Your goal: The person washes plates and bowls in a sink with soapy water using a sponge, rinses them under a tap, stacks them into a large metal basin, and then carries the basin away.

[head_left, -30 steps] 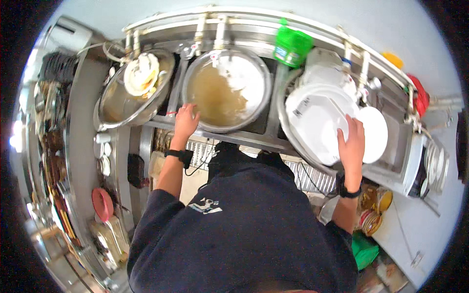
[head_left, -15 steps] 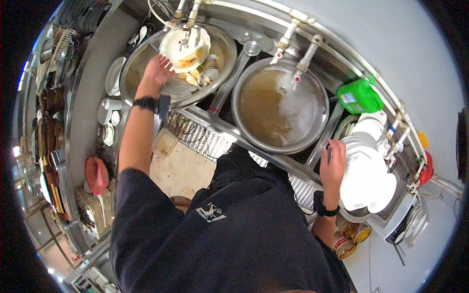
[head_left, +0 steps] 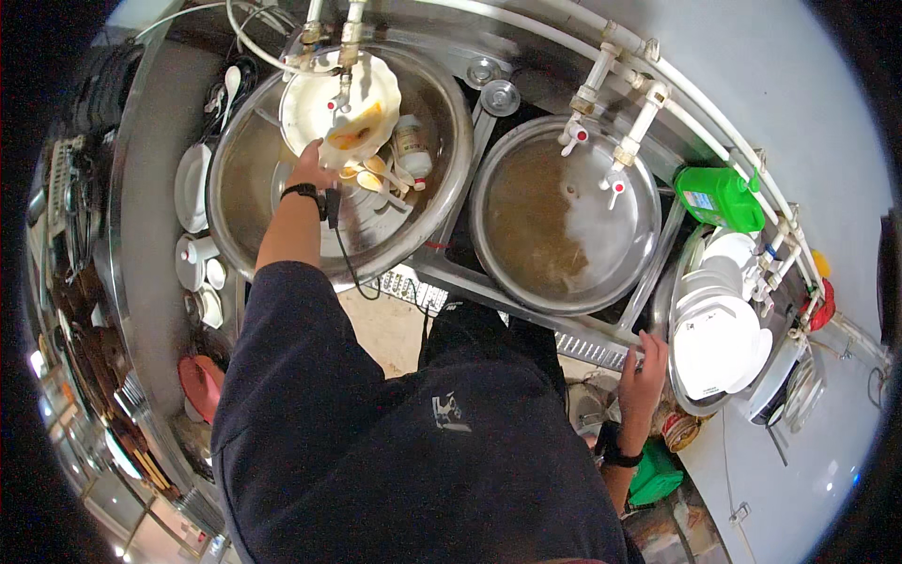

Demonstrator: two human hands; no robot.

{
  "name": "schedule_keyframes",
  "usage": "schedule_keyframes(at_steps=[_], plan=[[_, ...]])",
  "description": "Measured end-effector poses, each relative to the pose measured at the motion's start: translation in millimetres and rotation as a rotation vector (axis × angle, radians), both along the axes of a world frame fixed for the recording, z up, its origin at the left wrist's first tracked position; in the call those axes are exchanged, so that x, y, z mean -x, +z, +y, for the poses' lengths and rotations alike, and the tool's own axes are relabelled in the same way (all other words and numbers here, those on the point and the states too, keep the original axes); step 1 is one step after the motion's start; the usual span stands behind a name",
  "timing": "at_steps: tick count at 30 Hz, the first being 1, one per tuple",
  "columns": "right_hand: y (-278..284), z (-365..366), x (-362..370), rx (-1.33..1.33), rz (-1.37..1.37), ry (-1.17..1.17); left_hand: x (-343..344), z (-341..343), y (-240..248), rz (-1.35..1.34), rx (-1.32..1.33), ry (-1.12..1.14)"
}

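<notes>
A large white scalloped bowl point(head_left: 303, 94) with orange-brown food residue sits in the left steel basin point(head_left: 449, 202), under a tap. My left hand point(head_left: 312, 169) grips the lower-left part of its rim, the fingers partly hidden by the bowl. Beside it lie several white spoons point(head_left: 371, 180) and a white bottle point(head_left: 412, 148) with a label. My right hand point(head_left: 644, 371) holds nothing, fingers apart, at the sink's front edge near a stack of white plates point(head_left: 716, 352). Between the hands is a round steel basin point(head_left: 567, 291) of cloudy brownish water.
A green jug point(head_left: 719, 197) stands at the back right by the white pipes. Two taps point(head_left: 611, 174) reach over the middle basin. White dishes point(head_left: 193, 188) and a pink-red bowl point(head_left: 200, 385) line the left side. A green container point(head_left: 656, 473) sits low at the right.
My left hand has moved from beside the bowl onto its rim, closing from open fingers. My right hand stays by the sink's edge, slightly lower. The whole view has shifted.
</notes>
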State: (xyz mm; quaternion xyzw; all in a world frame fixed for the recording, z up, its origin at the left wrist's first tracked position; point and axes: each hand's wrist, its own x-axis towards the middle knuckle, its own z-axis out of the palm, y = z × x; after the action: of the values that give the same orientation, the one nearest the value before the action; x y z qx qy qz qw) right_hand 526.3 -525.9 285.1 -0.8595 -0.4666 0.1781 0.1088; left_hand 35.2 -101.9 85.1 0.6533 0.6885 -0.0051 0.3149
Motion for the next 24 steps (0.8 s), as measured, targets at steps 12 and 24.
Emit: schedule_keyframes(at_steps=[12,24], plan=[[-11.9,10.6,0.2,-0.009,0.041,0.084,35.0,27.7,-74.6,-0.760,0.348,0.909],[-18.9,3.0,-58.7,-0.035,0.079,0.153,-3.2,-6.8,21.7,-0.357,0.083,0.874]])
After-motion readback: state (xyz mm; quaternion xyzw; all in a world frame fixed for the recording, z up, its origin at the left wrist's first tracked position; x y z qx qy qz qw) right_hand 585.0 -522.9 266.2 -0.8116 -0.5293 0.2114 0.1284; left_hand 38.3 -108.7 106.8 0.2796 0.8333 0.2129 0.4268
